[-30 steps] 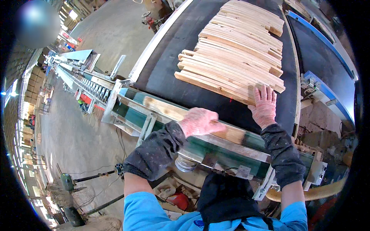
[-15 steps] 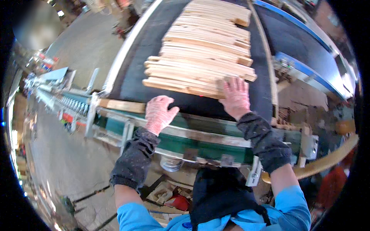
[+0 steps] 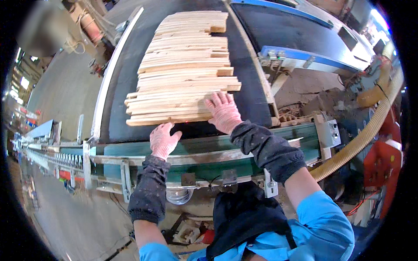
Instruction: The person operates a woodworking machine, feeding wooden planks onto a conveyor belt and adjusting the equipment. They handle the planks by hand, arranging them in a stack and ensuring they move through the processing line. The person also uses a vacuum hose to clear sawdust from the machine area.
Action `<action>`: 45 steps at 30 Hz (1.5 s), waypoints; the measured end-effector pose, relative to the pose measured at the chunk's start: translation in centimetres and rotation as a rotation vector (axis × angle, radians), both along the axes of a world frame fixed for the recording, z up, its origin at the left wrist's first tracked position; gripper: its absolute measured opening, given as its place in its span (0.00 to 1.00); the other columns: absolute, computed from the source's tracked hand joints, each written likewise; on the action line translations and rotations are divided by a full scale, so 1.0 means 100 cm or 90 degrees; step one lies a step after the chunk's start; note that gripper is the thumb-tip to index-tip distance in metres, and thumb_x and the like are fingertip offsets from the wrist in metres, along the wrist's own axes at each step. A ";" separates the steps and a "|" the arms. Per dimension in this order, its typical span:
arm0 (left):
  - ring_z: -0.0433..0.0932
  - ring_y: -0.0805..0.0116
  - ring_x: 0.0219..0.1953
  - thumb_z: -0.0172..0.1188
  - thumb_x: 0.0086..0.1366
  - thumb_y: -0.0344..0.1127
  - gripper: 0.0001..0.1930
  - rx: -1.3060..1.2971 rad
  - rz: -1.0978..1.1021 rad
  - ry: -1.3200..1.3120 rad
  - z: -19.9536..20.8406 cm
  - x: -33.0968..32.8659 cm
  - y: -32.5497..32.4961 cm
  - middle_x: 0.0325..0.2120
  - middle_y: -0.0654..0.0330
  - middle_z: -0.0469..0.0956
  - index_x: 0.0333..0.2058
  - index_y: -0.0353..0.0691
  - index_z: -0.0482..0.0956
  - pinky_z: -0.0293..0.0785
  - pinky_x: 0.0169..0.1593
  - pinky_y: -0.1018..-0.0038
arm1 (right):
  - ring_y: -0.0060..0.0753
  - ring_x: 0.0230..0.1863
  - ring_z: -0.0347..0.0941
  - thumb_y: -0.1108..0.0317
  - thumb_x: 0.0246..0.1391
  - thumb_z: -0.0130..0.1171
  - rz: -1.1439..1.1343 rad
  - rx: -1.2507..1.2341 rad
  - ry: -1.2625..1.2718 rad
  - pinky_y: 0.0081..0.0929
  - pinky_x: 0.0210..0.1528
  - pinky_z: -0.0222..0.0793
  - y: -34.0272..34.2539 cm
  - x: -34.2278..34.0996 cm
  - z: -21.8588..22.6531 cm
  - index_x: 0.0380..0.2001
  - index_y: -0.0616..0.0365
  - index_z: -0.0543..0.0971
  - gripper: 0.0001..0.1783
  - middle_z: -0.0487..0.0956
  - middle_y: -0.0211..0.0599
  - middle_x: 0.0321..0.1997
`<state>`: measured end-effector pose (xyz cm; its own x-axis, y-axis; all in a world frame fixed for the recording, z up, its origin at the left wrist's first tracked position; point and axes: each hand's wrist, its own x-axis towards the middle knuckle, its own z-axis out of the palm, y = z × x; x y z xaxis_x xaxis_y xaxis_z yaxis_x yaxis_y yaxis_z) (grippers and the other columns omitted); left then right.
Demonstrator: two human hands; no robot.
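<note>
Our right hand, spread wide, rests on wooden strips beyond the green conveyor; our left hand, open, is over the conveyor's far edge. Below the conveyor, a box contains a red item.

On the right, a fat, yellowish hose with ridges all along it bends in a big curve. Near it is a red metal piece, with thin orange wires down below. Higher up there is a dark, flat top with a bright blue rail along its near side. A very bright white spot shines at the top right. On the left is a wide grey floor. A long, round, reddish thing is at the top left. Down low, an open box has pale bits in it.
</note>
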<state>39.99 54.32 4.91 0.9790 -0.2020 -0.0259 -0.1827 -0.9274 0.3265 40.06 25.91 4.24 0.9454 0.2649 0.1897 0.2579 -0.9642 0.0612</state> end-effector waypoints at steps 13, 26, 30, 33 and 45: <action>0.78 0.44 0.56 0.74 0.56 0.53 0.24 -0.033 0.047 -0.053 -0.002 -0.001 -0.019 0.49 0.46 0.83 0.45 0.43 0.86 0.74 0.60 0.54 | 0.54 0.79 0.51 0.40 0.58 0.66 0.016 -0.050 0.028 0.61 0.78 0.43 -0.016 -0.011 0.004 0.73 0.45 0.66 0.45 0.62 0.45 0.77; 0.80 0.58 0.61 0.68 0.66 0.41 0.26 -0.341 -0.064 0.153 0.060 -0.042 0.020 0.58 0.46 0.82 0.58 0.29 0.80 0.72 0.66 0.68 | 0.55 0.79 0.55 0.45 0.56 0.67 0.034 0.094 0.108 0.59 0.78 0.48 -0.035 -0.074 0.071 0.74 0.49 0.63 0.47 0.63 0.50 0.76; 0.79 0.65 0.58 0.64 0.69 0.32 0.20 -0.523 -0.042 0.181 0.108 -0.085 0.016 0.54 0.54 0.84 0.57 0.31 0.81 0.71 0.64 0.71 | 0.53 0.76 0.62 0.50 0.55 0.70 0.000 0.289 0.096 0.49 0.76 0.58 -0.099 -0.141 0.090 0.72 0.53 0.66 0.45 0.68 0.47 0.73; 0.80 0.67 0.54 0.62 0.70 0.32 0.16 -0.507 -0.061 0.063 0.128 -0.094 -0.003 0.50 0.57 0.85 0.52 0.32 0.84 0.72 0.63 0.71 | 0.53 0.72 0.68 0.50 0.54 0.70 -0.073 0.397 0.091 0.43 0.74 0.64 -0.184 -0.200 0.100 0.70 0.56 0.70 0.43 0.71 0.50 0.72; 0.78 0.63 0.57 0.57 0.75 0.39 0.19 -0.447 0.000 -0.039 0.146 -0.138 -0.208 0.52 0.55 0.82 0.53 0.29 0.80 0.70 0.65 0.68 | 0.34 0.67 0.75 0.61 0.65 0.67 -0.318 0.910 -0.234 0.29 0.67 0.71 -0.565 -0.266 0.092 0.73 0.61 0.67 0.38 0.77 0.48 0.68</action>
<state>26.21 33.55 19.52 0.9746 -0.1510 0.1653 -0.2196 -0.5004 0.8375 13.44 -30.61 13.41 0.7255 -0.6474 0.2334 0.0824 -0.2550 -0.9634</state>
